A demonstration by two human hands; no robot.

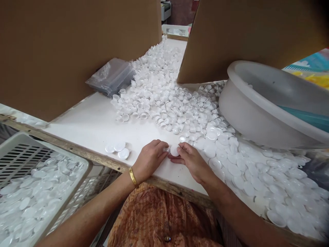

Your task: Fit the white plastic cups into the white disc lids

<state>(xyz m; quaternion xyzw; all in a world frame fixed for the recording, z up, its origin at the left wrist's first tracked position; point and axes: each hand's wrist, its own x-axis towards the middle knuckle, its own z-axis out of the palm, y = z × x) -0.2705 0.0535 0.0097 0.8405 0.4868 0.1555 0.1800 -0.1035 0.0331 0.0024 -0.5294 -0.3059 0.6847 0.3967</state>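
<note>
Over the front part of the white table (84,115), my two hands are close together. My right hand (189,157) pinches a small white plastic saucer (175,150) by its edge. My left hand (151,156), with a gold bracelet at the wrist, is closed on a small white piece (166,149), probably a toy cup, mostly hidden by the fingers. Left of my hands lie several loose white saucers (123,153). Beyond them spreads a heap of little white cups (154,99), and to the right a heap of white saucers (241,168).
A large whitish basin (241,113) stands on the right with something teal inside. Cardboard sheets (77,41) rise at left and right. A plastic-wrapped grey pack (110,77) lies by the left sheet. Below the table's wooden edge, a plastic crate (86,164) holds many white pieces.
</note>
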